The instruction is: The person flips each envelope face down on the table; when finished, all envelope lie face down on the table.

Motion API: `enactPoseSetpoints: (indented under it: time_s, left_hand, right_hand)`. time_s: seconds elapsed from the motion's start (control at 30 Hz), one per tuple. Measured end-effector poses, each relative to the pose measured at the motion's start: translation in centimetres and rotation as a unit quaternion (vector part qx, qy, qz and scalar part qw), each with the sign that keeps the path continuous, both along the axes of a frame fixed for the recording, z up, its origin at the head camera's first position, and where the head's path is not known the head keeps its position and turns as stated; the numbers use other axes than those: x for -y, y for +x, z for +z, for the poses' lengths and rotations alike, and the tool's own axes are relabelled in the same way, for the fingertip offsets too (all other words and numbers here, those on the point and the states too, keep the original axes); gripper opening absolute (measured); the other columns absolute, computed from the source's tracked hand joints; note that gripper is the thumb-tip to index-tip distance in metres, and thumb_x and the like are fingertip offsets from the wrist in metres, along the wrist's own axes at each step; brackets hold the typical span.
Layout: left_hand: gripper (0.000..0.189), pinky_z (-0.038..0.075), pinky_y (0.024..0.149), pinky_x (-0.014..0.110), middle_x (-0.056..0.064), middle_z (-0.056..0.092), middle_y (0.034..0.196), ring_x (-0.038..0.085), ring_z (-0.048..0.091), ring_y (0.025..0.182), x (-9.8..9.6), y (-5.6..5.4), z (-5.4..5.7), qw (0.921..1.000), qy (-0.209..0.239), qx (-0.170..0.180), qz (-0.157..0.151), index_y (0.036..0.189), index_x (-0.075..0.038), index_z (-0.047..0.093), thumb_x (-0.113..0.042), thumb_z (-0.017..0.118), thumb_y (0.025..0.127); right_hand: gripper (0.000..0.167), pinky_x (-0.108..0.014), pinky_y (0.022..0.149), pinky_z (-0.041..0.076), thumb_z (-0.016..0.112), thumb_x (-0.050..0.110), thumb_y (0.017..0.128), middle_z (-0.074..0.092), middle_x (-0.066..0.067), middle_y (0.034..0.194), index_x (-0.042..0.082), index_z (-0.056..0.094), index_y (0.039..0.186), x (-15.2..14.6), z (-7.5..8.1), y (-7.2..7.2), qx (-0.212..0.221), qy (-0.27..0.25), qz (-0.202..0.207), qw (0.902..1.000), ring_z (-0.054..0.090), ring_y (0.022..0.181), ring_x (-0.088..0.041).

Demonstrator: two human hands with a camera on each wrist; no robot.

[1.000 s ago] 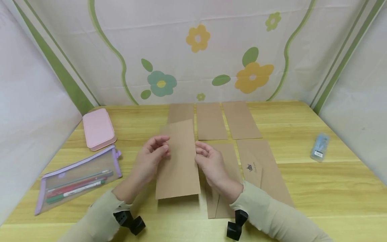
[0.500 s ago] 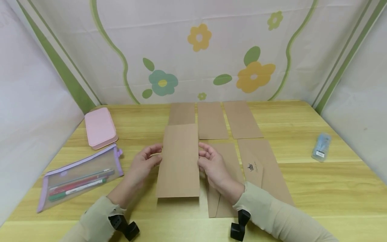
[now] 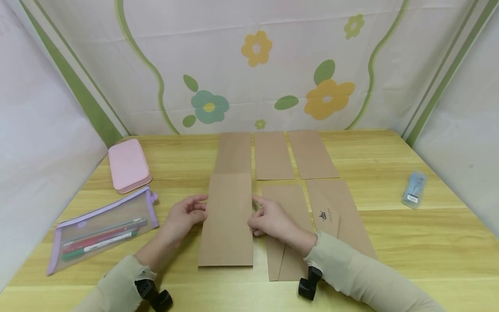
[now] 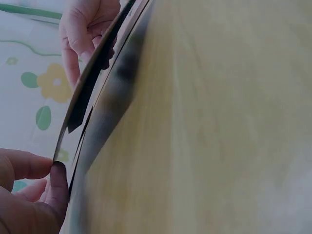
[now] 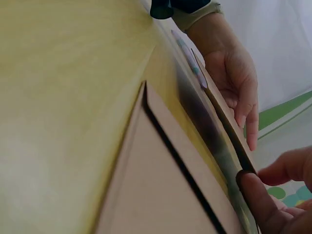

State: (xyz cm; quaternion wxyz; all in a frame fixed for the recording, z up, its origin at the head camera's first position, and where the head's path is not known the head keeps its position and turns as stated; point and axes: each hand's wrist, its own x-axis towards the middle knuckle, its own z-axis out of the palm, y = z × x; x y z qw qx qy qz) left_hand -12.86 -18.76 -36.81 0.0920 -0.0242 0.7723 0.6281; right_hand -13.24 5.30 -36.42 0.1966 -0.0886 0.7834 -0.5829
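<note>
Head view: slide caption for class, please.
Left hand and right hand hold a brown paper piece by its sides.

The left grip (image 3: 184,216) and right grip (image 3: 270,219) hold brown paper (image 3: 228,221) between them, a purple-trimmed pouch (image 3: 102,222) lying left of the left grip.

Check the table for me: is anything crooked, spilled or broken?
The see-through pouch looks most crooked: it lies slanted, while the brown papers lie in rows. Its pens are inside, and I see no spills or tears. The brown sheet held by the left hand and right hand looks fine too.
</note>
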Motion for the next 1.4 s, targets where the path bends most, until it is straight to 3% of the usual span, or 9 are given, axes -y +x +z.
enactPoseSetpoints:
  time_s: [0.2,0.5,0.77,1.07,1.3,1.4]
  left_hand:
    - [0.053,0.047,0.066,0.015,0.017,0.054,0.108,0.014,0.055,0.086,0.0,0.0,0.1,0.9970,-0.067,0.004,-0.038,0.130,0.008,0.045,0.008,0.062,0.079]
    - [0.057,0.045,0.060,0.019,0.015,0.053,0.107,0.021,0.053,0.093,-0.3,0.3,0.5,0.9904,-0.120,0.011,-0.068,0.130,0.009,0.045,0.003,0.067,0.077]
    - [0.058,0.045,0.070,0.024,0.017,0.053,0.113,0.025,0.051,0.099,-0.4,0.5,0.9,0.9813,-0.173,-0.004,-0.085,0.130,0.009,0.045,-0.003,0.068,0.079]
    - [0.061,0.044,0.062,0.022,0.015,0.051,0.111,0.024,0.047,0.098,-0.4,0.5,1.1,0.9799,-0.181,0.000,-0.084,0.132,0.011,0.040,-0.006,0.067,0.080]
    - [0.058,0.049,0.078,0.026,0.016,0.055,0.110,0.025,0.053,0.101,-0.8,0.4,1.7,0.9805,-0.169,-0.043,-0.090,0.133,0.010,0.040,-0.005,0.064,0.083]
    - [0.056,0.050,0.077,0.027,0.016,0.055,0.112,0.025,0.053,0.102,-1.4,0.3,2.2,0.9809,-0.162,-0.051,-0.096,0.133,0.007,0.042,-0.007,0.065,0.084]
  right_hand:
    - [0.078,-0.026,0.049,0.053,0.061,-0.001,0.075,0.061,-0.005,0.058,-0.007,0.023,0.143,0.0,-0.4,-0.3,-0.001,0.033,0.024,0.9992,0.056,0.048,-0.012]
    - [0.075,-0.025,0.044,0.050,0.064,0.004,0.075,0.060,-0.004,0.055,-0.009,0.029,0.140,-0.1,-0.3,-0.4,-0.018,0.086,0.039,0.9953,0.053,0.042,-0.010]
    - [0.081,-0.026,0.044,0.051,0.066,0.004,0.074,0.059,-0.003,0.053,-0.008,0.024,0.142,0.1,-0.4,-0.3,-0.012,0.094,0.049,0.9943,0.054,0.041,-0.009]
    - [0.081,-0.026,0.044,0.051,0.069,0.005,0.074,0.060,-0.003,0.053,-0.010,0.024,0.141,0.0,-0.2,-0.3,-0.016,0.082,0.043,0.9956,0.054,0.042,-0.009]
    - [0.080,-0.027,0.049,0.053,0.070,0.004,0.074,0.061,-0.005,0.058,-0.007,0.028,0.141,-0.6,0.5,-0.4,-0.018,0.075,0.015,0.9969,0.057,0.047,-0.012]
    - [0.078,-0.028,0.052,0.054,0.070,0.004,0.076,0.062,-0.006,0.062,-0.005,0.029,0.141,-1.2,0.8,-0.5,-0.021,0.076,0.004,0.9969,0.059,0.050,-0.013]
